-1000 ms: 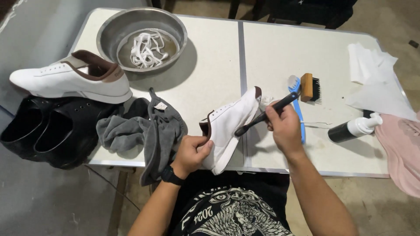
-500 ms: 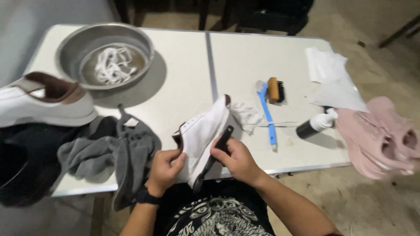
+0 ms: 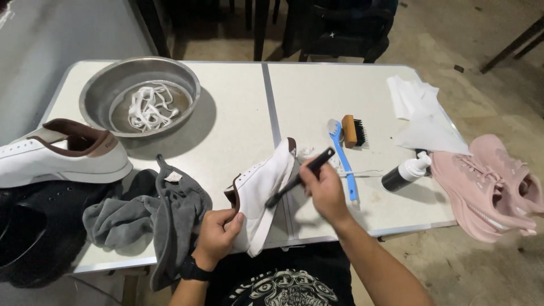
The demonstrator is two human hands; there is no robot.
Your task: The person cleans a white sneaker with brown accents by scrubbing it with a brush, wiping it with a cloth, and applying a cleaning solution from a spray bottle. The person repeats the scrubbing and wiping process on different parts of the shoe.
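White and split by a metal seam down its middle, the folding counter point(image 3: 226, 122) stands on a bare concrete floor with dark chair legs behind it. Near its front edge the left hand point(image 3: 218, 237) holds a white shoe point(image 3: 262, 195) by the heel end, thumb over the brown-lined collar and the fingers point(image 3: 233, 222) wrapped shut around the back of the shoe. The shoe is tilted, toe pointing up and away toward the seam, its sole side turned to the right. The right hand point(image 3: 324, 190) is closed on a slim black brush point(image 3: 300, 177); its fingers point(image 3: 310, 170) clamp the upper part of the handle, and the lower tip rests against the shoe's side, just below those fingers.

Just right of that hand lie a blue-handled brush point(image 3: 343, 161) and a short wooden brush with black bristles point(image 3: 353, 131). Farther right a dark pump bottle with a white top point(image 3: 405, 173) lies on its side, near crumpled white sheets point(image 3: 422, 113) and a pair of pink shoes point(image 3: 490, 184) at the counter's right edge. At the far left a metal basin point(image 3: 99, 90) holds white laces point(image 3: 148, 106) in water. A second white shoe point(image 3: 59, 158) sits below it, over black shoes point(image 3: 34, 226), with a grey cloth point(image 3: 153, 212) draped beside the left hand.
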